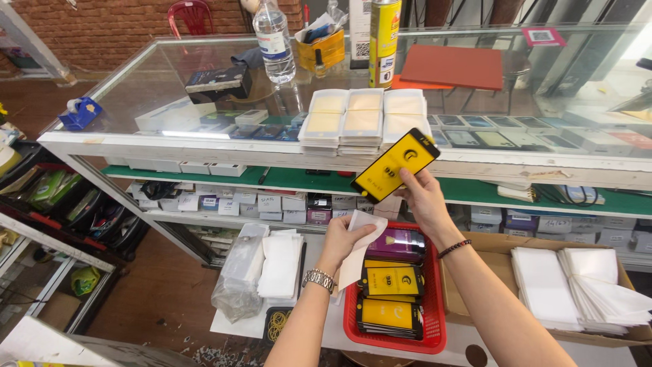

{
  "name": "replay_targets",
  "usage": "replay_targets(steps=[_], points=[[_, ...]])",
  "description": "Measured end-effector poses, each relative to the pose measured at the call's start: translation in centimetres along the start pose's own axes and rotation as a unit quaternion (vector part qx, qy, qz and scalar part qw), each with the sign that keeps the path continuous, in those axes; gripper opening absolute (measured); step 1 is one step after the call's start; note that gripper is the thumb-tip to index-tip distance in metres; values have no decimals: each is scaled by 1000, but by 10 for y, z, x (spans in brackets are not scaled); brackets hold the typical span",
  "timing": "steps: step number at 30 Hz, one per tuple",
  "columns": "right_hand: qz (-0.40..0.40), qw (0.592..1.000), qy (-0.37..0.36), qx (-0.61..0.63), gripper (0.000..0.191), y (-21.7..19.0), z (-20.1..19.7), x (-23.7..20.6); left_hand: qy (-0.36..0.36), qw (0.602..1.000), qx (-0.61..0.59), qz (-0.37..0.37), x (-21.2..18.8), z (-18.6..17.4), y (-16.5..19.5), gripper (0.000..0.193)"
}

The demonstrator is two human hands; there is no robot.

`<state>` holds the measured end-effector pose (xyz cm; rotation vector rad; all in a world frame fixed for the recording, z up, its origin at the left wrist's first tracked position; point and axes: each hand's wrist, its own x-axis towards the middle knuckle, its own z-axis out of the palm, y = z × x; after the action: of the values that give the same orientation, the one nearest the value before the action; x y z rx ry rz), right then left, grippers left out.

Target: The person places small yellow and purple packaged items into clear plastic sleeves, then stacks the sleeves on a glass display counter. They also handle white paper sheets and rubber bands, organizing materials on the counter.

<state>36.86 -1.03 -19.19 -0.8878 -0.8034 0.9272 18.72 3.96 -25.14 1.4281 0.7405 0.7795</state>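
Yellow-and-black flat packet (395,165), tilted, pinched at its lower edge by right hand (426,201), fingers clamped on it, held up in front of glass-topped table (170,75) and its green shelf (475,189). White paper sleeve (360,246) gripped in left hand (345,239), fingers closed around its upper corner, sleeve hanging down beside red basket (432,314). Metal watch (318,278) on left wrist, dark beaded bracelet (454,249) on right. More yellow-and-black packets (390,299) stacked inside red basket, a purple one (397,243) at the far end. Cardboard box (489,246) just right of basket, filled with loose white sleeves (584,282). Bagged white sleeves (261,268) left of basket. Stacks of pale packets (363,119) on glass top, with water bottle (274,41) and yellow spray can (384,41) behind them.
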Motion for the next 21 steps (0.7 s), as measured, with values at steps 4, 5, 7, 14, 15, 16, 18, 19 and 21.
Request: replay_targets(steps=[4,5,7,14,15,16,18,19,21], points=[[66,997,5,-48,26,-5,-10,-14,2,1000,-3,0,1,17,7,25],[70,997,6,-43,26,-7,-14,-17,3,1000,-3,-3,2,21,9,25],[72,996,20,-40,26,-11,-24,-20,4,999,38,-6,1,27,8,25],[37,999,13,15,26,-24,-51,-24,-7,997,73,-21,4,56,-2,27],[39,999,6,6,26,-25,-53,-25,-11,998,60,-22,4,59,-3,27],[50,999,8,-3,26,-26,-55,-26,-14,999,47,-21,3,62,-4,27],[72,997,11,-20,26,-28,-58,-27,-18,999,34,-19,3,67,-6,26],[72,997,11,-6,27,-29,-60,-27,-17,999,33,-18,2,69,-6,26],[72,997,10,20,27,-29,-63,-28,-14,999,30,-16,1,73,-7,27]])
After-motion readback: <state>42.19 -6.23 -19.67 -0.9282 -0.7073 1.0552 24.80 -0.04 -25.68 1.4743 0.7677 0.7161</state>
